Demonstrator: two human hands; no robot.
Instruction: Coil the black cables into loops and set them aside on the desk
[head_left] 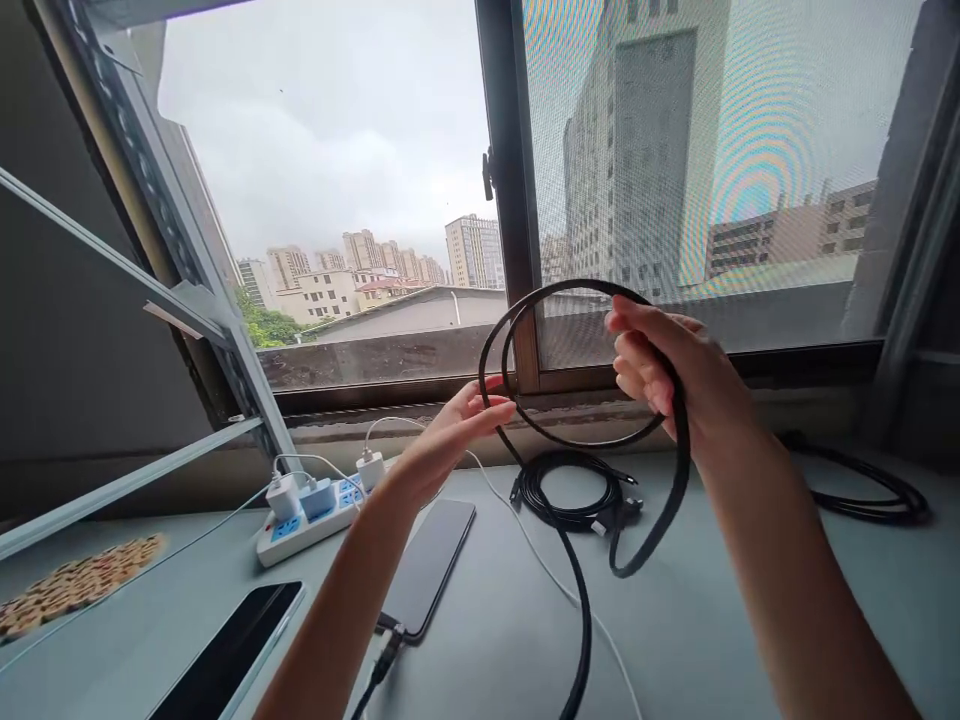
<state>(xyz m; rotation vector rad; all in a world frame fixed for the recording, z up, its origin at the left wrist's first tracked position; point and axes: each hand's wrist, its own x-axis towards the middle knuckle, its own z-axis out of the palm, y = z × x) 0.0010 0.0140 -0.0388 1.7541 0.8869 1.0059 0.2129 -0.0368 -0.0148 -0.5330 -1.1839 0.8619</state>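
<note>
Black cable (559, 300) is being looped above the bench (487, 640); right hand (667, 370) fingers are gripping it, left hand (450, 435) fingers are touching it, extended.

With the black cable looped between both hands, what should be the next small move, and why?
Probably draw the hanging tail up into another loop. The right hand grips the black cable at the loop's top, the left hand steadies its side, and a long tail dangles to the table.
</note>
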